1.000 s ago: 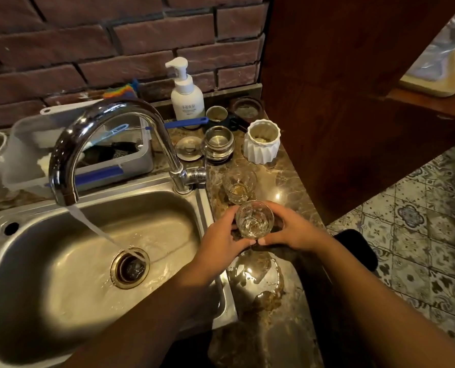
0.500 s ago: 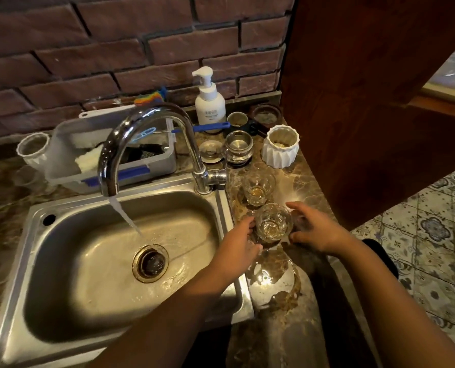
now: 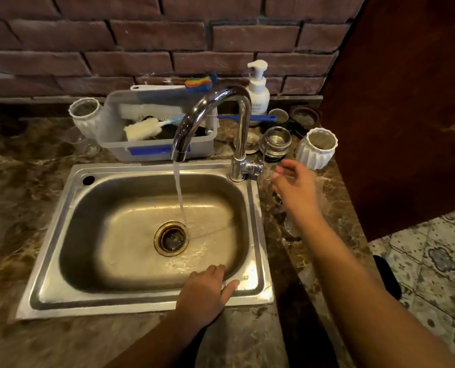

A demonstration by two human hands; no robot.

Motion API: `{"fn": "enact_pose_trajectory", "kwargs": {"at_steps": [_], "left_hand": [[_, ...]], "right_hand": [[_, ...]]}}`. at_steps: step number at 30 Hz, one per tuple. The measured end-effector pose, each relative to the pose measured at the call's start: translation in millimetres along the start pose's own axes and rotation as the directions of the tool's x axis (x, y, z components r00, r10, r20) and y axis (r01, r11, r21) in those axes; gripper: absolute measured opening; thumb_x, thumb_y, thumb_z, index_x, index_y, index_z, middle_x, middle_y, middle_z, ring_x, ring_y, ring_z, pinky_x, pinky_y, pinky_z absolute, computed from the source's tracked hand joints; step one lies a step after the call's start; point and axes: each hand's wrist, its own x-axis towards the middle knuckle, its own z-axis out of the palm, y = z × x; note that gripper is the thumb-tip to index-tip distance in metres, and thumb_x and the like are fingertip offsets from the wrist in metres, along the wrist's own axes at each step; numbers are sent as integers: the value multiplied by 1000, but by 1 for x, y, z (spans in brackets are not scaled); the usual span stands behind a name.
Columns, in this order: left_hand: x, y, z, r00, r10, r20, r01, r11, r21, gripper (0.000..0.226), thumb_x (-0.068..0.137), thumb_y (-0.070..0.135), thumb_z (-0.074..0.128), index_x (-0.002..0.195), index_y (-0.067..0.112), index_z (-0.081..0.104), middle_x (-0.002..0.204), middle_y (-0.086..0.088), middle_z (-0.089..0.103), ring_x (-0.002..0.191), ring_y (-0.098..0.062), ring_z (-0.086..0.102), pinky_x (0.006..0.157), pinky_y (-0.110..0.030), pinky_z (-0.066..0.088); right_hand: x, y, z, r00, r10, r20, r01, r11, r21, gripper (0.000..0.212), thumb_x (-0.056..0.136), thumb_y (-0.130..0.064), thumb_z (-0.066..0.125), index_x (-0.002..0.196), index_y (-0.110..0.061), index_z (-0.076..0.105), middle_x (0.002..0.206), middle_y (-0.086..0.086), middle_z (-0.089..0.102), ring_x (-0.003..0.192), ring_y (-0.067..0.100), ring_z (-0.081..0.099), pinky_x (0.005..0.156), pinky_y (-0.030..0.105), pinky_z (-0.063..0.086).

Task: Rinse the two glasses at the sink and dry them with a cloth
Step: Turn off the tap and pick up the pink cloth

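Note:
Water runs from the chrome faucet point(image 3: 215, 107) into the steel sink point(image 3: 146, 296) near the drain. My left hand point(image 3: 207, 293) lies flat on the sink's front rim with its fingers apart and nothing in it. My right hand point(image 3: 295, 187) hovers over the wet counter just right of the faucet handle point(image 3: 253, 167), fingers spread and empty. The glasses are on the counter right of the sink. They are motion-blurred and largely hidden by my right hand. One shows as a faint clear shape point(image 3: 287, 224) beside my wrist. No cloth is in sight.
Behind the sink stands a clear tub point(image 3: 152, 147) with brushes, a white soap pump bottle point(image 3: 258, 88), metal cups point(image 3: 275, 142) and a white ribbed cup point(image 3: 316, 147). Another ribbed cup point(image 3: 84, 112) stands at back left. A dark wooden panel point(image 3: 407, 115) walls the right side.
Both hands have let go of the glass. The left hand has dropped to the sink's front rim and the right has moved up toward the faucet handle. My view has swung left.

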Motion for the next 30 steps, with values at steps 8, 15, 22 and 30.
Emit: {"fn": "enact_pose_trajectory", "kwargs": {"at_steps": [8,15,22,30], "left_hand": [[7,-1,-2,994,94,56,-100,988,115,71,92,71,23,107,16,65,95,-7,69,87,-26,66,72,-36,52],[8,-4,-1,993,107,57,-112,990,91,72,91,74,24,113,17,63,103,-5,68,93,-22,64,75,-35,48],[9,-4,-4,988,77,136,-94,988,119,71,91,75,21,118,20,56,112,-3,64,99,-20,60,82,-35,49],[10,-3,-5,985,63,162,-86,987,138,73,91,75,18,119,20,55,113,-3,64,100,-21,60,81,-37,50]], "right_hand": [[47,11,70,996,68,-58,-74,990,-116,79,96,-20,64,158,-5,18,162,17,25,150,32,28,123,44,27],[81,41,87,990,129,-56,-131,990,-49,72,94,-15,65,156,-13,29,158,10,40,144,28,40,120,50,35],[87,53,90,987,73,-140,-78,997,-29,65,97,0,56,154,-18,32,153,13,45,142,27,42,120,43,34],[88,62,89,994,34,-105,-32,999,15,67,100,0,51,159,-17,24,163,11,31,151,25,29,125,43,25]]}}
